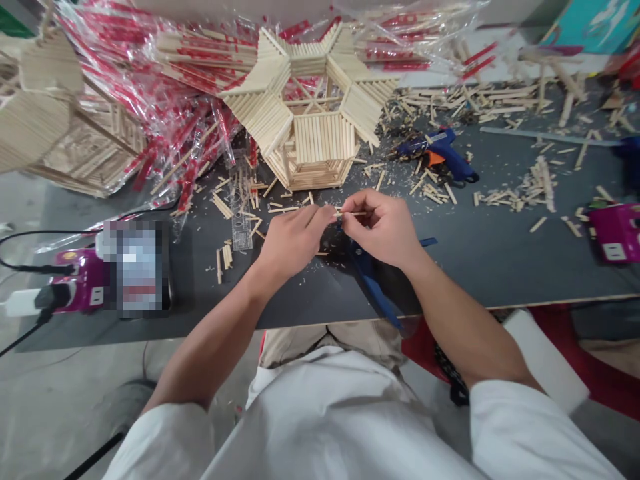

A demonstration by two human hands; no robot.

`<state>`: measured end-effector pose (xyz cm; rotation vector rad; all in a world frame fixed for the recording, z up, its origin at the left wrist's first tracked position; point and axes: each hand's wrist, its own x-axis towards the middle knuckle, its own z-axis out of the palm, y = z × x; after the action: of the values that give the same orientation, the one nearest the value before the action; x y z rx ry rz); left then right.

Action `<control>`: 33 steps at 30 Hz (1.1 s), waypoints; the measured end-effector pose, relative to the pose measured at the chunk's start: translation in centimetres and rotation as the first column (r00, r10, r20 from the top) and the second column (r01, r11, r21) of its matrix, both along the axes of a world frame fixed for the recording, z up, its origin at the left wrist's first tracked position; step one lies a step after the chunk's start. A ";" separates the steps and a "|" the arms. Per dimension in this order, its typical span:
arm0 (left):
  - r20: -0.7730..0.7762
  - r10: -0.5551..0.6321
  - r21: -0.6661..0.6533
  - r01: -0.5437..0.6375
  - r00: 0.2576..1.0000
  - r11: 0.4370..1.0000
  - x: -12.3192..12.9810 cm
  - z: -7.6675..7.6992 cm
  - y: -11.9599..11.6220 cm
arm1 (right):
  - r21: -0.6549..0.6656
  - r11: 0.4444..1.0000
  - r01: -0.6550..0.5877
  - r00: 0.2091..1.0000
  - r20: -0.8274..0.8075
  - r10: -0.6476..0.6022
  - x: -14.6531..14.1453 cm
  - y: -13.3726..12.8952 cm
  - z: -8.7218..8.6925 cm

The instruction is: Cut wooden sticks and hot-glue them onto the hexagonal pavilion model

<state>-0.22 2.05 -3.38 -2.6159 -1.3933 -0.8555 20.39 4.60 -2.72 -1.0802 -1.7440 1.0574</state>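
Stick [357,214], between the hands, is pinched by the right hand [383,227]; whether the left hand [295,243] also grips it cannot be told. A lowered wrist could nudge the blue tool [373,283] (handle reaching the near edge) off the table [475,267], whose open room lies rightward.

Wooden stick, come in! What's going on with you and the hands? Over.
Right hand pinching wooden stick. Left hand close by, its grip unclear. Blue tool partly hidden by right hand; wood scraps around.
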 end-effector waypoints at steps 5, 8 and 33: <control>-0.005 0.001 0.046 -0.001 1.000 0.999 0.2 0.2 0.0 | 0.044 0.999 -0.013 1.000 0.028 0.012 0.2 0.0 0.2; 0.000 0.003 0.030 -0.003 1.000 1.000 0.4 0.4 -0.1 | 0.049 0.999 -0.024 0.999 0.035 0.022 0.4 0.0 0.5; 0.307 -0.090 0.233 0.016 0.948 0.972 0.7 1.0 -1.0 | -0.061 0.987 -0.148 0.924 -0.363 0.116 0.7 -2.2 3.7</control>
<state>0.46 1.04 -2.36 -2.4293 -1.1982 -1.4034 21.09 2.37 0.97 -0.7679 -1.5005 1.3352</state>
